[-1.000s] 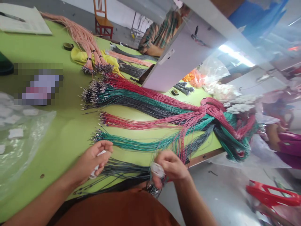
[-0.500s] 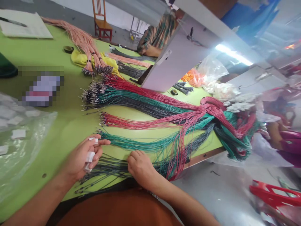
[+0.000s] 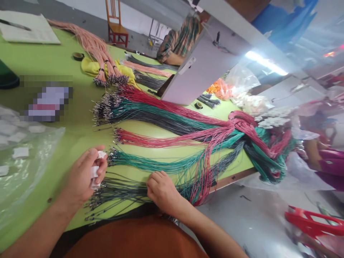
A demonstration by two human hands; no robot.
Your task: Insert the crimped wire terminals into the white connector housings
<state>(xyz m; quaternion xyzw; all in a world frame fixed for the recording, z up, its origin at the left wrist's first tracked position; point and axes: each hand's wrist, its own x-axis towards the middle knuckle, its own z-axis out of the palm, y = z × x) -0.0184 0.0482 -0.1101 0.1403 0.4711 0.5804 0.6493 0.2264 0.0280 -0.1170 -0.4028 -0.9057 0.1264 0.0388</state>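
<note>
My left hand [image 3: 87, 175] is closed around several small white connectors [image 3: 94, 172], at the left ends of the wires. My right hand [image 3: 159, 186] rests with curled fingers on the black wires [image 3: 126, 191] near the table's front edge; whatever it may hold is hidden. Between and beyond my hands lie green wires [image 3: 153, 163] and, further up, red wires [image 3: 161, 141], with dark tips pointing left. A thicker bundle of red, green and black wires [image 3: 172, 114] runs behind them to a tangle on the right.
A plastic bag with white connectors [image 3: 27, 154] lies at the left, below a pixelated phone [image 3: 49, 104]. Pink wires [image 3: 91, 43] lie on yellow cloth [image 3: 90, 67]. Behind a slanted white panel [image 3: 201, 64] sits a person in a checked shirt [image 3: 180, 39].
My left hand has drawn back a little to the left, away from the green wire tips, and its fingers have curled in. My right hand has hardly moved.
</note>
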